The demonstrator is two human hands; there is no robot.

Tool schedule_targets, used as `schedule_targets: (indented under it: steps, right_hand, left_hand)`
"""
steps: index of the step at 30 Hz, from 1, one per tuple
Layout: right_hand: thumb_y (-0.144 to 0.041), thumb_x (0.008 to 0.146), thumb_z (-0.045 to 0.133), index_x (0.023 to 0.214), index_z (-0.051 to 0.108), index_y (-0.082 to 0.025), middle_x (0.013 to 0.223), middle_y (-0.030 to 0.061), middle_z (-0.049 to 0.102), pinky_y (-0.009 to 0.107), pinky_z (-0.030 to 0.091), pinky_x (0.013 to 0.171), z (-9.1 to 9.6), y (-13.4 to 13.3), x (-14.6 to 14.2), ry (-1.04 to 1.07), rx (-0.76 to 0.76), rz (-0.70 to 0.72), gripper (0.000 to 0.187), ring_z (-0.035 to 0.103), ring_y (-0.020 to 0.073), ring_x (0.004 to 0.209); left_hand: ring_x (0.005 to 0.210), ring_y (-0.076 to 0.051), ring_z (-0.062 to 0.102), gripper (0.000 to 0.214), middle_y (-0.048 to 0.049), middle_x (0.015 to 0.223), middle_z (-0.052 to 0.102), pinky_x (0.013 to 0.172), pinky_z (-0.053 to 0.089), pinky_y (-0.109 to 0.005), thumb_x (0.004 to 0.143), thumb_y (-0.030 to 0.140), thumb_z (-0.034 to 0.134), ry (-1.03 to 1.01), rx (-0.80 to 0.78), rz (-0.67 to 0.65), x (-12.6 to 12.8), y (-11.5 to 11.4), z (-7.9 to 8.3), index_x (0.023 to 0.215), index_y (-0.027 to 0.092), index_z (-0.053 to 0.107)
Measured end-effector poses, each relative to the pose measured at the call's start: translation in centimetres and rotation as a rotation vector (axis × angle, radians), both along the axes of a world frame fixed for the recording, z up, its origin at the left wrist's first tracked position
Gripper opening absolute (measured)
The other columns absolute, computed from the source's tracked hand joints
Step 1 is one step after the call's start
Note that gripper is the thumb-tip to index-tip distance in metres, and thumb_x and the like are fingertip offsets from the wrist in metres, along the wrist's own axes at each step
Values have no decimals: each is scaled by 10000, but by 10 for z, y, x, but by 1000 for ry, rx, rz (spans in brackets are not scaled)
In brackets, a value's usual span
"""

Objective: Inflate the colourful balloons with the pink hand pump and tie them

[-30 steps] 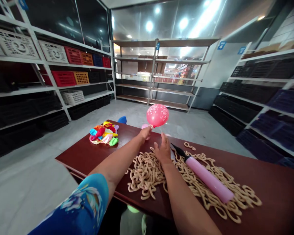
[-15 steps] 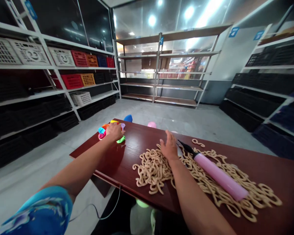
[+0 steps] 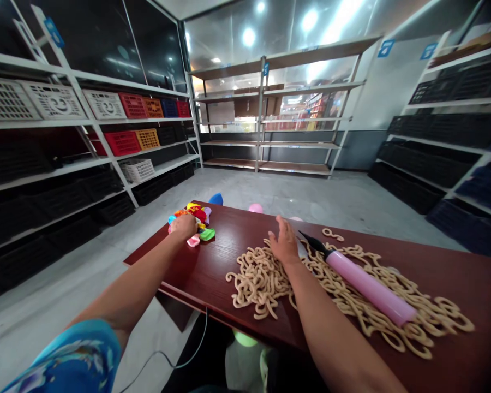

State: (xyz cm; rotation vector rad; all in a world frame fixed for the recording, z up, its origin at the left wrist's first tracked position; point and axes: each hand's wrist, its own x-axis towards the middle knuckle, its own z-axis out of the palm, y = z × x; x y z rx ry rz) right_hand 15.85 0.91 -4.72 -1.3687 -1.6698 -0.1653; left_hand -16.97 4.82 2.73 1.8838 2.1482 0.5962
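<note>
A small heap of limp, colourful balloons (image 3: 196, 212) lies at the far left of the table (image 3: 225, 218). My left hand (image 3: 185, 226) is in the heap with its fingers curled among the balloons; its fingertips are hidden. A pink balloon (image 3: 193, 240) and a green one (image 3: 207, 234) show beside it. My right hand (image 3: 285, 240) has its fingers stretched and holds nothing, resting at the edge of a pile of tan, curly, cord-like pieces (image 3: 256, 278). Right of it, a pink hand pump (image 3: 370, 286) with a black nozzle lies across more of these pieces.
One tan curl (image 3: 333, 234) lies apart near the table's far edge. Beyond that edge are a blue balloon (image 3: 216, 199) and a pink round one (image 3: 255, 208). Shelving with crates (image 3: 123, 143) lines the left, and bare shelves (image 3: 294, 144) stand at the back.
My left hand has drawn slightly back and its fingers have curled in, uncovering red, yellow and pink balloons. My right hand stays almost where it was. The view has shifted slightly.
</note>
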Motion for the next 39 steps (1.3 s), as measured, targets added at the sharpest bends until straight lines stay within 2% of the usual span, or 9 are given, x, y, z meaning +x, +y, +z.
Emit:
schedule_targets:
  steps: [4, 9, 12, 15, 19, 22, 26, 31, 39]
  right_hand:
    - [-203, 769, 472, 1292, 342, -109, 1204, 156, 490, 451, 367, 971, 1, -1, -1, 12, -6, 8, 546, 428, 254, 1148]
    - [-190, 767, 469, 1297, 337, -124, 1199, 151, 496, 463, 383, 957, 1, -1, 0, 34, -1, 18, 550, 438, 258, 1141]
    - [-189, 772, 470, 1294, 342, -135, 1201, 148, 500, 470, 387, 957, 2, -1, -1, 55, 28, 35, 541, 446, 255, 1139]
    - [-192, 789, 465, 1291, 352, -163, 1215, 135, 499, 474, 389, 961, 7, -4, -2, 81, 53, 85, 515, 455, 246, 1142]
    - [-230, 793, 505, 1298, 362, -217, 1269, 110, 468, 441, 437, 923, 20, -14, -8, 152, 33, 256, 526, 480, 231, 1127]
    - [-270, 748, 588, 1337, 317, -250, 1326, 98, 417, 386, 497, 837, 27, -23, -13, 234, -47, 445, 648, 531, 215, 1062]
    - [-289, 784, 558, 1321, 357, -245, 1274, 92, 482, 342, 496, 835, 29, -27, -17, 368, -122, 556, 575, 546, 190, 1047]
    - [-279, 796, 551, 1000, 607, -212, 1020, 52, 602, 292, 494, 800, 25, -19, -14, 368, -87, 546, 221, 580, 148, 937]
    - [-197, 808, 498, 947, 638, -205, 904, 31, 626, 258, 465, 730, 56, -28, -9, 140, -95, 287, 198, 578, 133, 808]
  left_hand:
    - [869, -289, 581, 210, -133, 874, 659, 719, 408, -347, 722, 341, 560, 265, 16, 41, -1, -4, 21, 820, 224, 703]
    - [785, -249, 588, 246, -125, 844, 669, 652, 397, -300, 746, 323, 534, 255, 105, 14, -5, -7, 54, 874, 211, 712]
    - [751, -225, 577, 207, -104, 786, 663, 652, 391, -293, 743, 305, 540, 126, 250, -57, 0, -9, 69, 796, 193, 705]
    - [661, -175, 565, 210, -63, 712, 639, 622, 401, -272, 732, 341, 567, -304, 233, -229, 22, -14, 74, 798, 170, 669]
    - [645, -148, 596, 271, -46, 764, 639, 638, 447, -274, 703, 315, 635, -1044, -89, -517, 72, -22, 59, 926, 168, 589]
    - [682, -196, 634, 275, -84, 764, 652, 651, 482, -323, 699, 225, 641, -1320, -349, -594, 113, -25, 35, 948, 147, 554]
    - [613, -183, 631, 167, -77, 697, 640, 562, 489, -275, 713, 147, 602, -1522, -510, -636, 152, -18, 3, 866, 130, 537]
    - [452, -113, 543, 124, -20, 573, 568, 426, 422, -191, 750, 118, 528, -1705, -573, -546, 162, -3, -27, 871, 145, 523]
    - [557, -137, 574, 153, -63, 701, 598, 486, 459, -242, 755, 235, 583, -1711, -585, -525, 163, 0, -42, 851, 119, 560]
